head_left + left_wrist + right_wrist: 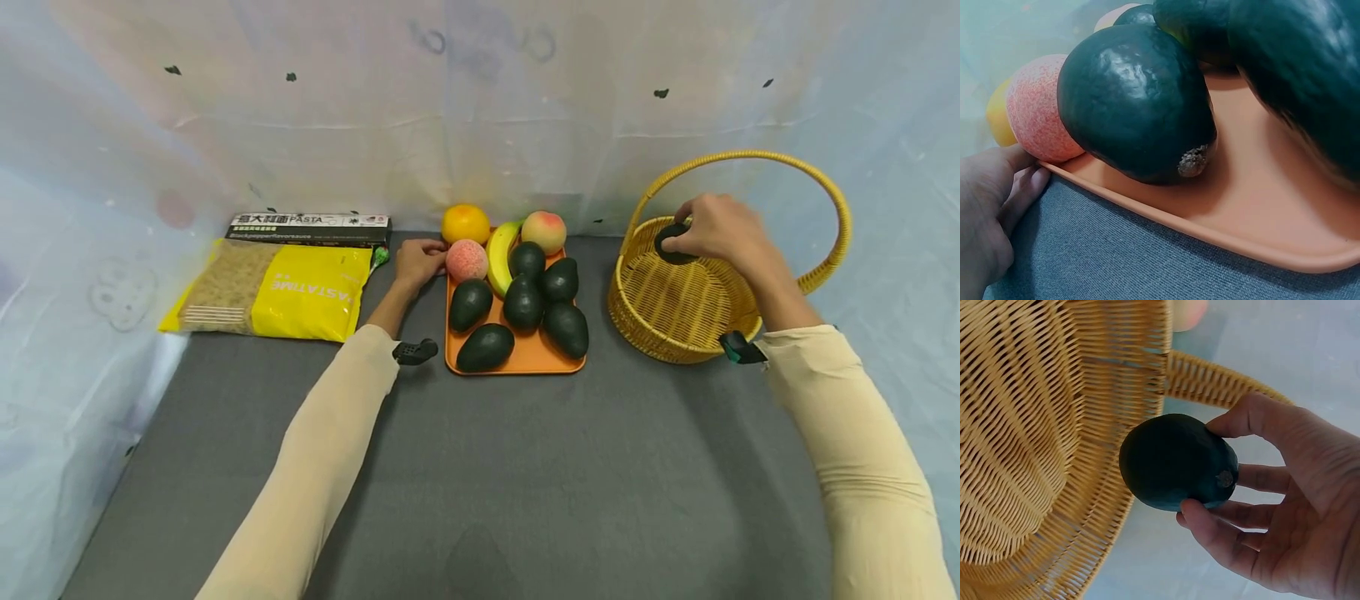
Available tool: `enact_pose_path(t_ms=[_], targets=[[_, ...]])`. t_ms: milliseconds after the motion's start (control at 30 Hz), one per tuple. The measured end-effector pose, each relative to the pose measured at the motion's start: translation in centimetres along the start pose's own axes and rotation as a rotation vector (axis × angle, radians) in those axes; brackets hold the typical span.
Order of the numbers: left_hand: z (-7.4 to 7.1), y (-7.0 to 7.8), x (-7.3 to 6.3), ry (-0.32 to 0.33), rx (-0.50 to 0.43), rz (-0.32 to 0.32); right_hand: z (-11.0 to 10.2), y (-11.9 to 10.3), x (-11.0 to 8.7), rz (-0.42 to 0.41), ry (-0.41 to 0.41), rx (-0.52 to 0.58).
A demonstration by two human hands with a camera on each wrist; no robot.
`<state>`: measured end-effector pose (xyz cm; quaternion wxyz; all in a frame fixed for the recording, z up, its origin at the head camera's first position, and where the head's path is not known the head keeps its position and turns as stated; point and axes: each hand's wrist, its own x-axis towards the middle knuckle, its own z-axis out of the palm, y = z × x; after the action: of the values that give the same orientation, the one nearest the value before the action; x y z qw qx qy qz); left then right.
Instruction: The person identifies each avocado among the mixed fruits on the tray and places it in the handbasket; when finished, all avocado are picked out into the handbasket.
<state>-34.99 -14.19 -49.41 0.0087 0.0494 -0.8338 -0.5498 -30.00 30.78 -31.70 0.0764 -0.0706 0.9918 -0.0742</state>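
Observation:
My right hand (722, 227) pinches a dark green avocado (1172, 461) between thumb and fingers, above the near-left part of the round wicker basket (626, 312). In the right wrist view the avocado overlaps the basket's rim. My left hand (417, 263) is at the left edge of the orange tray (517, 360), its thumb and a finger meeting at the rim (1147, 215) beside a pink peach (467, 260). Several avocados (523, 302) lie on the tray with a banana (501, 260), another peach (543, 232) and an orange (465, 225) at its far end.
Left of the tray lie a yellow pasta bag (300, 292) and a black pasta box (307, 229) behind it. A small green-tipped item (380, 257) sits beside the bag. The basket's tall handle (750, 155) arches over it. A pale curtain (450, 117) stands behind the grey table.

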Motion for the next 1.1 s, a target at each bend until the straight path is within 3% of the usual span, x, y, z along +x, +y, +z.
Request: enact_pose_path(t_ms=[233, 400, 500, 700, 767, 933, 1100], targets=[[0.0, -0.1, 0.0, 0.004, 0.008, 0.002, 0.8, 0.9, 1.5, 0.025, -0.035, 0.017], [-0.2, -0.1, 0.1, 0.003, 0.014, 0.001, 2.4, 1.9, 2.8, 0.005, -0.052, 0.104], [-0.1, -0.1, 0.2, -0.01, 0.002, -0.006, 3.6, 2.5, 3.4, 0.022, -0.028, 0.12], [0.2, -0.1, 0.1, -0.001, 0.017, -0.004, 5.5, 2.8, 4.0, 0.066, 0.047, 0.033], [0.3, -0.1, 0.0, -0.009, 0.014, -0.002, 5.7, 2.7, 4.2, 0.054, 0.015, 0.066], [0.6, -0.1, -0.1, -0.025, -0.022, -0.005, 5.2, 2.3, 4.4, 0.003, -0.16, 0.091], [0.2, -0.3, 0.1, -0.014, -0.048, -0.009, 5.4, 2.6, 4.8, -0.049, -0.161, 0.055]])
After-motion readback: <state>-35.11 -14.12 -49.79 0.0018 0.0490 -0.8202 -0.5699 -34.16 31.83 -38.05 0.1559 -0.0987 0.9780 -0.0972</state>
